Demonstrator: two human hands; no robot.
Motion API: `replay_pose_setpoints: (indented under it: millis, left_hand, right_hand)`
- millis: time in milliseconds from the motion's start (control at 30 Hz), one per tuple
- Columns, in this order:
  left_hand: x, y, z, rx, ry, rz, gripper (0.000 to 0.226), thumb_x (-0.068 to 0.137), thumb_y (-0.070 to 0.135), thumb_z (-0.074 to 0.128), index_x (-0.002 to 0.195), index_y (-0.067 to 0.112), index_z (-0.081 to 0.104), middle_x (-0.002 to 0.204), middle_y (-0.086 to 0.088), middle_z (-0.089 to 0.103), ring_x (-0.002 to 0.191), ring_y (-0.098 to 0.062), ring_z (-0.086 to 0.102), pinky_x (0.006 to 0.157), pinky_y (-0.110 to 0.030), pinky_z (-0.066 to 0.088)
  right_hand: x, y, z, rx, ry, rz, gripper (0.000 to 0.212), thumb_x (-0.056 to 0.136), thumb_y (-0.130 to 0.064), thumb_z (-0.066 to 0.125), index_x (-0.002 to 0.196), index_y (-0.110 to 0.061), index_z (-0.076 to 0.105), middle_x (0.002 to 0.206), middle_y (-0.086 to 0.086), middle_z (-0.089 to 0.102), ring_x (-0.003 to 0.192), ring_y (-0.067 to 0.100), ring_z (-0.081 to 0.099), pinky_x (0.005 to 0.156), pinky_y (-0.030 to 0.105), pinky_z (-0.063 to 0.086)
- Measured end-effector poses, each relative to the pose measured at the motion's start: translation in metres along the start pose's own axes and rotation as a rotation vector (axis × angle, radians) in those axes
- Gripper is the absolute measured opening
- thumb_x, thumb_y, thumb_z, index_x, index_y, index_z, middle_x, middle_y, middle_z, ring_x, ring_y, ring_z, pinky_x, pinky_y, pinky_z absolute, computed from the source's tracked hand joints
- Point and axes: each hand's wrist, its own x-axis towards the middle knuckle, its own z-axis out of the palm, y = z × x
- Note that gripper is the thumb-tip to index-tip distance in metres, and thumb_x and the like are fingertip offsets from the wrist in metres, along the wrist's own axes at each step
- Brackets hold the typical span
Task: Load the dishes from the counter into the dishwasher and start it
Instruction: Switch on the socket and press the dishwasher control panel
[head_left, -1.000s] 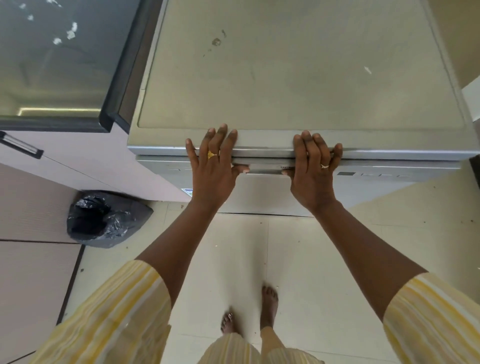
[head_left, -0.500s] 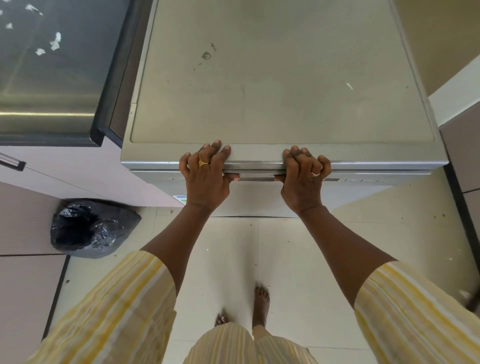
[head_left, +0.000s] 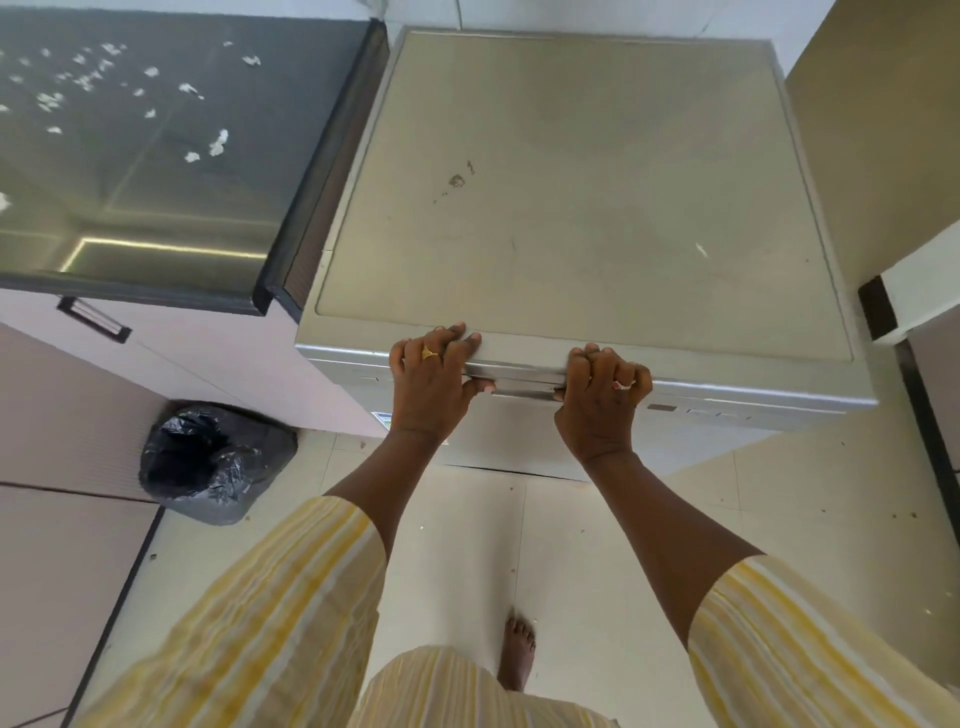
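Observation:
A silver free-standing dishwasher (head_left: 561, 197) fills the upper middle of the head view, its flat top bare and dusty. Its door looks closed, with a recessed handle (head_left: 524, 387) along the top front edge. My left hand (head_left: 431, 384) curls over that edge left of the handle, thumb tucked below. My right hand (head_left: 602, 397) grips the handle's right end with fingers curled tight. No dishes show anywhere in view.
A dark glossy counter (head_left: 145, 156) with white crumbs adjoins the dishwasher on the left, above a pale drawer front (head_left: 171, 353). A black rubbish bag (head_left: 213, 462) sits on the tiled floor (head_left: 779, 519). My bare foot (head_left: 517, 649) stands below. A cabinet edge (head_left: 914, 301) stands right.
My fingers have gone from lying flat on the dishwasher's top edge to curling around it and the handle. The camera has pulled back, showing more of the top.

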Motion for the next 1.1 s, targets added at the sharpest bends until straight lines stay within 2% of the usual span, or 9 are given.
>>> replay_pose_setpoints:
  millis: [100, 200, 267, 333, 500, 600, 700, 900, 1100]
  left_hand:
    - [0.002, -0.001, -0.017, -0.035, -0.084, 0.003, 0.054, 0.055, 0.047, 0.084, 0.097, 0.016, 0.071, 0.107, -0.004, 0.068, 0.085, -0.027, 0.066, 0.079, -0.041, 0.047]
    - [0.013, -0.016, -0.031, -0.081, -0.173, 0.1, 0.046, 0.067, 0.045, 0.079, 0.099, 0.014, 0.069, 0.105, -0.004, 0.067, 0.081, -0.03, 0.063, 0.078, -0.038, 0.046]
    - [0.027, -0.036, -0.037, -0.1, -0.256, 0.178, 0.046, 0.074, 0.045, 0.073, 0.105, 0.012, 0.065, 0.11, -0.006, 0.063, 0.09, -0.032, 0.061, 0.082, -0.038, 0.044]
    - [0.043, -0.06, -0.04, -0.093, -0.298, 0.169, 0.045, 0.083, 0.046, 0.063, 0.114, 0.012, 0.06, 0.12, -0.006, 0.058, 0.106, -0.032, 0.055, 0.091, -0.039, 0.038]
    - [0.109, -0.132, -0.042, -0.079, -0.202, 0.043, 0.039, 0.091, 0.035, 0.054, 0.122, 0.01, 0.057, 0.128, -0.007, 0.054, 0.119, -0.029, 0.05, 0.099, -0.039, 0.035]
    - [0.154, -0.17, -0.033, -0.019, -0.267, -0.062, 0.045, 0.094, 0.034, 0.048, 0.13, 0.007, 0.048, 0.138, -0.008, 0.045, 0.126, -0.026, 0.043, 0.106, -0.034, 0.031]
    - [0.187, -0.2, -0.024, -0.057, -0.31, -0.168, 0.055, 0.095, 0.035, 0.046, 0.139, 0.004, 0.035, 0.147, -0.012, 0.033, 0.134, -0.028, 0.033, 0.112, -0.034, 0.024]
    - [0.25, -0.247, -0.011, -0.124, -0.406, -0.207, 0.066, 0.098, 0.038, 0.039, 0.148, 0.003, 0.013, 0.156, -0.013, 0.013, 0.144, -0.028, 0.011, 0.119, -0.038, 0.01]
    - [0.316, -0.273, -0.005, -0.107, -0.406, -0.182, 0.067, 0.098, 0.039, 0.037, 0.149, 0.006, 0.008, 0.157, -0.01, 0.009, 0.145, -0.027, 0.007, 0.118, -0.039, 0.006]
  right_hand:
    - [0.007, -0.005, -0.011, -0.004, -0.128, -0.052, 0.046, 0.047, -0.005, 0.068, 0.09, -0.006, 0.053, 0.084, 0.011, 0.062, 0.079, 0.026, 0.045, 0.075, 0.037, 0.028]
    - [0.026, -0.017, -0.015, 0.078, -0.245, -0.199, 0.035, 0.059, -0.032, 0.076, 0.081, -0.01, 0.062, 0.086, 0.007, 0.064, 0.076, 0.027, 0.058, 0.077, 0.038, 0.028]
    - [0.046, -0.03, -0.013, 0.134, -0.309, -0.31, 0.041, 0.062, -0.046, 0.071, 0.081, -0.011, 0.061, 0.088, 0.007, 0.063, 0.074, 0.028, 0.059, 0.076, 0.039, 0.028]
    - [0.065, -0.046, -0.01, 0.199, -0.349, -0.433, 0.045, 0.062, -0.051, 0.07, 0.081, -0.011, 0.061, 0.09, 0.007, 0.063, 0.076, 0.028, 0.059, 0.075, 0.039, 0.029]
    - [0.092, -0.069, 0.002, 0.294, -0.496, -0.561, 0.051, 0.071, -0.061, 0.059, 0.087, -0.012, 0.063, 0.099, 0.007, 0.062, 0.082, 0.029, 0.06, 0.074, 0.038, 0.044]
    - [0.109, -0.077, 0.014, 0.335, -0.473, -0.505, 0.046, 0.084, -0.053, 0.046, 0.086, -0.011, 0.065, 0.098, 0.007, 0.064, 0.081, 0.028, 0.063, 0.072, 0.035, 0.05]
    - [0.156, -0.103, 0.035, 0.327, -0.386, -0.373, 0.042, 0.088, -0.044, 0.044, 0.084, -0.008, 0.066, 0.094, 0.009, 0.066, 0.077, 0.029, 0.065, 0.069, 0.035, 0.052]
    - [0.269, -0.164, 0.078, 0.287, -0.328, -0.247, 0.025, 0.086, -0.027, 0.065, 0.092, -0.003, 0.065, 0.098, 0.014, 0.064, 0.082, 0.031, 0.064, 0.071, 0.039, 0.052]
    - [0.353, -0.186, 0.109, 0.257, -0.312, -0.239, 0.026, 0.089, -0.027, 0.06, 0.095, -0.002, 0.064, 0.1, 0.013, 0.062, 0.088, 0.029, 0.062, 0.072, 0.039, 0.051]
